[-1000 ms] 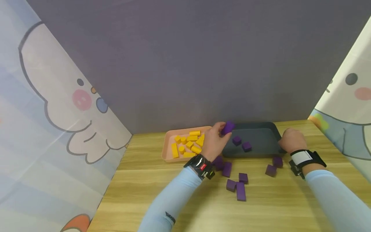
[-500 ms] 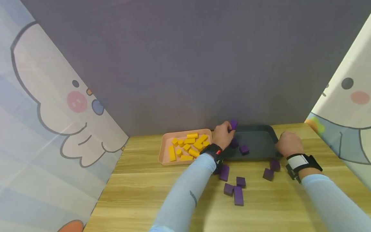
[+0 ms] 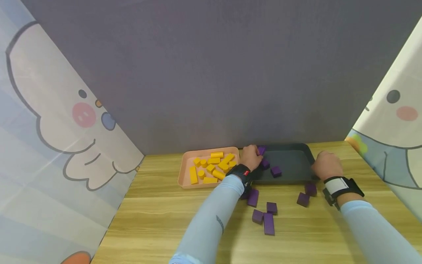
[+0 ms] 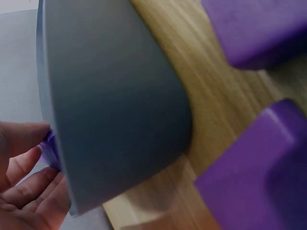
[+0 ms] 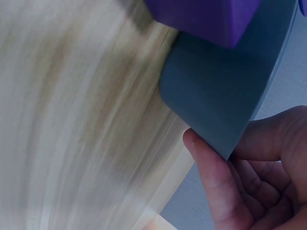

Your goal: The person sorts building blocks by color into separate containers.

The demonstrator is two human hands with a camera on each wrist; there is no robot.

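Note:
My left hand (image 3: 251,157) pinches a purple block (image 3: 261,150) at the left end of the dark grey tray (image 3: 293,161). In the left wrist view the block (image 4: 50,149) shows between thumb and fingers just past the tray's rim, which hides part of it. Two purple cubes (image 3: 276,171) lie inside the tray. At its right end, my right hand (image 3: 328,164) grips the tray; the right wrist view shows the tray's corner (image 5: 211,91) between thumb and index finger.
A peach tray (image 3: 180,179) of yellow blocks (image 3: 193,175) stands left of the grey one. On the wooden table in front lie several purple blocks (image 3: 269,224), with two purple cubes (image 3: 303,199) near my right wrist. A grey panel (image 3: 211,80) rises behind.
My left hand has moved right and lowered the purple block toward the floor of the grey tray. The right hand has kept its grip. The head view has shifted slightly.

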